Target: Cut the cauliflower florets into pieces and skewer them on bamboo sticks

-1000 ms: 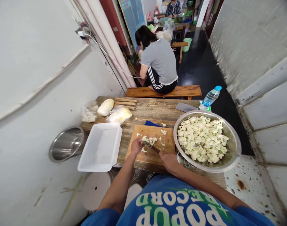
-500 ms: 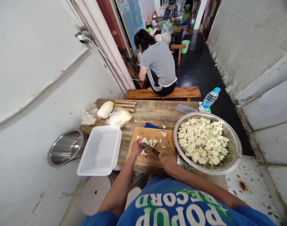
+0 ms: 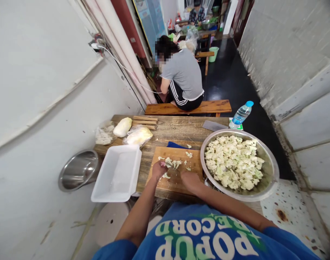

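On the wooden cutting board (image 3: 165,185) lie several pale cauliflower florets (image 3: 189,154) and small crumbs. My left hand (image 3: 158,169) is closed at the board's left side, its fingertips pinching a cauliflower piece that they mostly cover. My right hand (image 3: 192,182) is wrapped round the handle of a knife (image 3: 172,166). The blade points left toward my left fingertips, among the florets, and is seen nearly edge-on. Just right of the board stands a wide steel bowl (image 3: 271,177) heaped with cut cauliflower (image 3: 234,162).
Left of the board sits a white plastic tub (image 3: 117,173), with a steel bucket (image 3: 79,169) beyond it. Wrapped cabbages (image 3: 137,135) and wooden sticks lie behind. A cleaver (image 3: 215,125) and water bottle (image 3: 241,115) stand far right. A person (image 3: 183,76) sits on a bench.
The knife blade has turned from showing its broad side to nearly edge-on, and my right hand has shifted slightly left. My left hand stays at the florets. The view has moved a little.
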A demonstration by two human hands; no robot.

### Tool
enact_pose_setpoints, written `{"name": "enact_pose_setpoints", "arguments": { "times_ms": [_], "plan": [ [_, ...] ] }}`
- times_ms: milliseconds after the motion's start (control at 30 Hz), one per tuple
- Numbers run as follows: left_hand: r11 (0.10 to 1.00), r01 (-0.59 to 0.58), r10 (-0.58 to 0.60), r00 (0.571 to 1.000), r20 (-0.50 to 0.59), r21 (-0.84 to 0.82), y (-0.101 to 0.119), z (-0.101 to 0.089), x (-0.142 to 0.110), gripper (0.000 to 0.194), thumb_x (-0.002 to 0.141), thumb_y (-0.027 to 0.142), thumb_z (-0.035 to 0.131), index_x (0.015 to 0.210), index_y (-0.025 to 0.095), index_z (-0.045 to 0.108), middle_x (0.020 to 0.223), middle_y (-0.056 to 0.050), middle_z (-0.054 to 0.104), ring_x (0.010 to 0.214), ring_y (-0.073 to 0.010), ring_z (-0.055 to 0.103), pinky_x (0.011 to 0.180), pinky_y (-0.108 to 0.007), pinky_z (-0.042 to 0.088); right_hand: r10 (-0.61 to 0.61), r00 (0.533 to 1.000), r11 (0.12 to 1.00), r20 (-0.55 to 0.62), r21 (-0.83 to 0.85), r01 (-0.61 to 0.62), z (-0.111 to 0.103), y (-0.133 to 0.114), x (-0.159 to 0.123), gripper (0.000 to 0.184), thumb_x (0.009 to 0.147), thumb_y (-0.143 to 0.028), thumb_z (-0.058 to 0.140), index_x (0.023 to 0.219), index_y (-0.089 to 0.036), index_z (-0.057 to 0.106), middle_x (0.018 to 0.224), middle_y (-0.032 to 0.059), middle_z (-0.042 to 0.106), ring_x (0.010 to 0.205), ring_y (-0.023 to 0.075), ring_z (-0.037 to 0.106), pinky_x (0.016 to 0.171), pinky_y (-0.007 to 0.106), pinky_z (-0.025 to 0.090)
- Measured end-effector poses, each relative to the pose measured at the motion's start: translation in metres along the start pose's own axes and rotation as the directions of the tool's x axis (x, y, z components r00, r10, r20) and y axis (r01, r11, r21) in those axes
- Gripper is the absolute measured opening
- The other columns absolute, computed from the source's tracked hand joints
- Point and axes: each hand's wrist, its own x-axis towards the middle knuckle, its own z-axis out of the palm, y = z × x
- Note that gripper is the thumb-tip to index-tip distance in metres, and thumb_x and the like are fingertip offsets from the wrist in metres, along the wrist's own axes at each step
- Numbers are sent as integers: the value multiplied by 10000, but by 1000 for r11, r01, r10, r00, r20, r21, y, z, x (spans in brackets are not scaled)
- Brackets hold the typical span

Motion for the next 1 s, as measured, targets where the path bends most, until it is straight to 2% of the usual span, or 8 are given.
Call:
{"name": "enact_pose_setpoints", "arguments": {
  "times_ms": [133, 300, 433, 500, 567, 700, 800, 1000],
  "plan": [
    [985, 41, -48, 998, -37, -165, -3, -2, -3, 236, 661, 75, 607, 870, 177, 646, 871, -40, 721, 806, -158, 666, 756, -257, 507, 8, 1000, 996, -14, 90, -7, 5, 24, -1, 314, 937, -211, 352, 1076, -112, 615, 1060, 164, 702, 961, 253, 676, 760, 303, 494],
    [968, -104, 92, 994, -62, -230, -12, -12, -16, 344, 702, 107, 624, 1038, 182, 639, 1099, -70, 692, 1054, -202, 627, 933, -323, 479, 131, 985, 983, -112, 141, -114, 21, 48, -24, 354, 978, -290, 300, 1077, -110, 588, 983, 154, 712, 914, 219, 681, 739, 266, 462],
    [984, -170, 165, 982, -89, -53, -21, -13, -32, 650, 643, 219, 744, 1257, 195, 532, 1225, -88, 611, 1153, -262, 553, 1002, -391, 425, 261, 955, 960, -140, 140, -242, 29, 62, -35, 353, 988, -287, 274, 1078, -105, 563, 945, 165, 709, 879, 222, 682, 718, 273, 447],
    [988, -123, 128, 991, -50, 93, -19, -8, -37, 955, 531, 243, 834, 1380, 185, 400, 1248, -124, 568, 1162, -301, 531, 991, -399, 418, 260, 957, 960, -127, 145, -241, 30, 65, -34, 338, 985, -285, 294, 1065, -106, 569, 967, 174, 704, 898, 228, 679, 735, 279, 445],
    [974, -61, 66, 998, -13, 219, -13, -1, -38, 1112, 497, 229, 858, 1445, 179, 279, 1260, -154, 534, 1155, -313, 530, 970, -382, 414, 237, 965, 962, -108, 161, -218, 30, 64, -30, 326, 979, -276, 312, 1063, -106, 578, 991, 180, 701, 918, 234, 677, 753, 285, 446],
    [930, -134, 119, 991, 64, 343, 11, 13, -25, 1048, 587, 182, 801, 1460, 206, 221, 1349, -167, 450, 1226, -297, 482, 1003, -357, 367, 200, 975, 955, -101, 241, -171, 27, 55, -19, 321, 970, -272, 332, 1068, -112, 592, 1017, 172, 703, 927, 230, 680, 767, 282, 457],
    [891, -199, 161, 979, 126, 408, 28, 19, -10, 1095, 535, 171, 827, 1453, 224, 232, 1414, -174, 384, 1287, -331, 418, 1033, -404, 329, 180, 983, 928, -49, 340, -153, 24, 46, -12, 315, 970, -299, 350, 1060, -128, 599, 933, 138, 725, 828, 202, 699, 728, 256, 476],
    [886, -291, 274, 957, 99, 360, 34, 19, 0, 705, 618, 74, 707, 1270, 184, 461, 1216, -114, 579, 1171, -274, 525, 1003, -395, 362, 127, 989, 876, 80, 458, -150, 25, 38, -6, 343, 980, -287, 302, 1115, -105, 560, 795, 121, 727, 584, 178, 680, 566, 256, 501]
  ]
}}
